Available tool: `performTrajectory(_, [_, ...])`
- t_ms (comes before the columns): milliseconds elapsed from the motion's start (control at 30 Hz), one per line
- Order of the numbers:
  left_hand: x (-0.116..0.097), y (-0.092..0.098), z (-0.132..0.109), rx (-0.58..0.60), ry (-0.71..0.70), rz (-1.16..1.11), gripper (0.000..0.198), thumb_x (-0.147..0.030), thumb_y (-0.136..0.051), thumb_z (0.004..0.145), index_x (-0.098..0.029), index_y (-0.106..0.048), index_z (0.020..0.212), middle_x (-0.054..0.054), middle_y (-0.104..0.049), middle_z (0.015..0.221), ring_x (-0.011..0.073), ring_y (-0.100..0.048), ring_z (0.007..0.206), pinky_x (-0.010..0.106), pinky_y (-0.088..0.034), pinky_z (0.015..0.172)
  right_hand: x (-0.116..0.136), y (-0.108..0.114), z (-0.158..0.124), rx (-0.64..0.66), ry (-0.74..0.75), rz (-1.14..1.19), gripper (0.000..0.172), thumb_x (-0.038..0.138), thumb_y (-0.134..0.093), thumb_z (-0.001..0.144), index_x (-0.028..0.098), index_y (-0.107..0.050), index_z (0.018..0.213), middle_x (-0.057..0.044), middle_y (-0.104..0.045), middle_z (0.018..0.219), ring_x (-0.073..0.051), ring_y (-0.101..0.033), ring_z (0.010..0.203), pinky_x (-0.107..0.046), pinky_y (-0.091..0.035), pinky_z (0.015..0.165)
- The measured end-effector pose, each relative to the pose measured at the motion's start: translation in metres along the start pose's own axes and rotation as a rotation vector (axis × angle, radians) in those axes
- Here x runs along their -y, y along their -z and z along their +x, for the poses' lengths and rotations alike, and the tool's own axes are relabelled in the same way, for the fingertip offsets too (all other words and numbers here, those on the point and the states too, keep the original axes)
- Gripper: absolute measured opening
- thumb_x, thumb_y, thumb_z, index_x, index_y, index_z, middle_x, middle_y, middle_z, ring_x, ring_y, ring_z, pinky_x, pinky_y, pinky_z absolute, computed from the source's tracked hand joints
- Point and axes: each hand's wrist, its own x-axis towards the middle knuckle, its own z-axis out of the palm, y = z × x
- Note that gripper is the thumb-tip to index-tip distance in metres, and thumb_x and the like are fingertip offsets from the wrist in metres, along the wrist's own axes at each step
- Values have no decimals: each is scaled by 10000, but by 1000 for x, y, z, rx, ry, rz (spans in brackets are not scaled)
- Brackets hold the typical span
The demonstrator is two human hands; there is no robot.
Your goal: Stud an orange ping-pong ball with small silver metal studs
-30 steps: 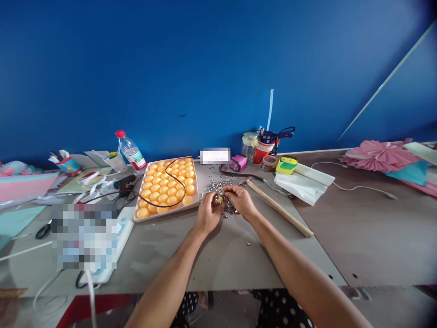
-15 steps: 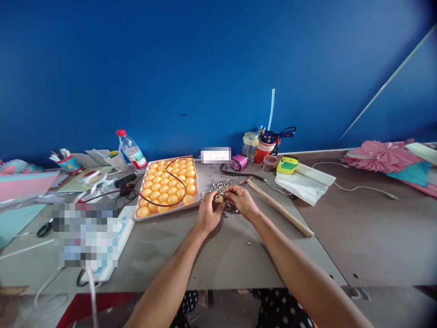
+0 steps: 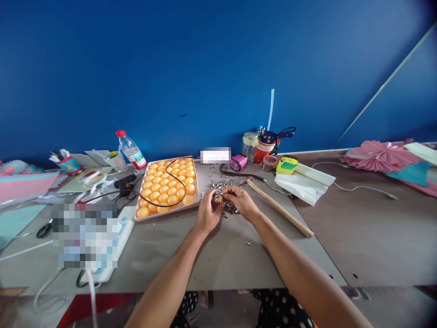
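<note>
My left hand (image 3: 208, 215) is closed around a small, round, yellowish-brown piece (image 3: 219, 199), low over the table. From the other side, the fingertips of my right hand (image 3: 241, 201) are pinched together against that piece; whatever they hold is too small to make out. Under and behind both hands lies a pile of small, shiny metal pieces (image 3: 221, 183), partly hidden by the fingers. One loose metal piece (image 3: 248, 243) lies nearer to me.
Left of my hands is a white tray (image 3: 167, 216) of orange balls, a dark cord across it. A wooden-handled hammer (image 3: 280, 207) lies to the right. Behind stand a bottle (image 3: 132, 151), a purple object (image 3: 238, 162) and a red cup (image 3: 263, 152). A power strip (image 3: 119, 241) lies left.
My fingers have shifted very slightly around the small piece, which looks turned a little. Both hands stay in the same place, and the things on the table have not moved.
</note>
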Motion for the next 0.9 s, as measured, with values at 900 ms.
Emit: performTrajectory(900, [0,2,-5,47,-158,74,413,-92,-526,770,-176,-462,1169,104,-540,1097,212,-521,1046,386,-451,915,-8,-5,-3,60,-105,-20,119,265,-590,619,170,-521,636,51,-500,540,-76,-426,498,-205,-321,480])
